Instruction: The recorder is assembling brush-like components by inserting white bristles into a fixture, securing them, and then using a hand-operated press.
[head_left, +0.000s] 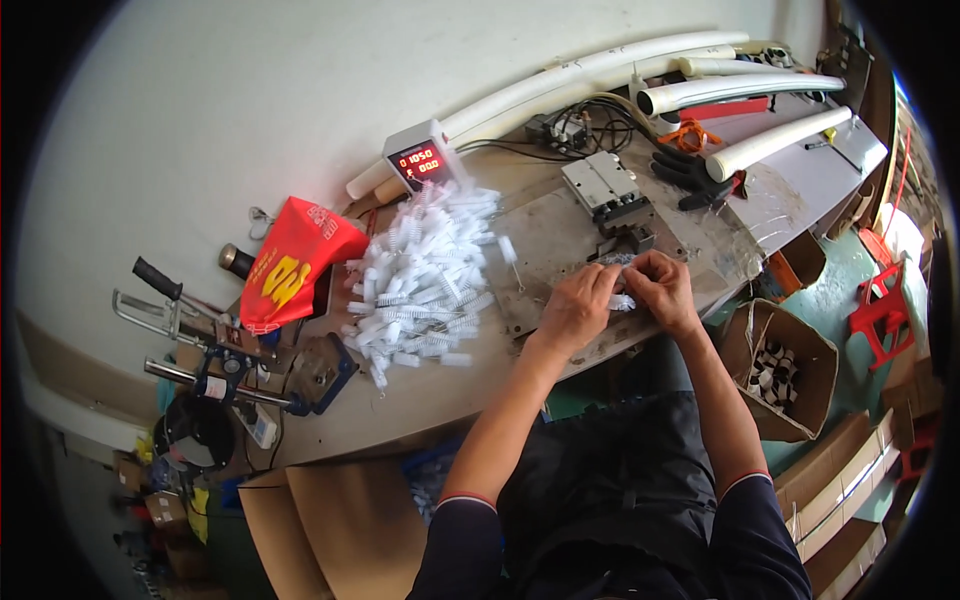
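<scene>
White brushes (425, 275), ribbed little cylinders with thin wire ends, lie in a big loose heap on the table (440, 395), so much seems left to handle; one stray brush (507, 249) rests apart on the scuffed flat plate (540, 222). Work looks midway on a single white piece (621, 301), which sits under the fingertips at the plate's near side, just before the blocky metal fixture (603, 180). The right hand (663, 290) pinches narrowly on it; the left hand (578, 305) meets it there with bent fingers, but I cannot tell whether those grip. Which brushes are finished is unclear. Right of the person, a creased brown carton (822, 365) holds short, curved, pale-and-dark bits (773, 376).
</scene>
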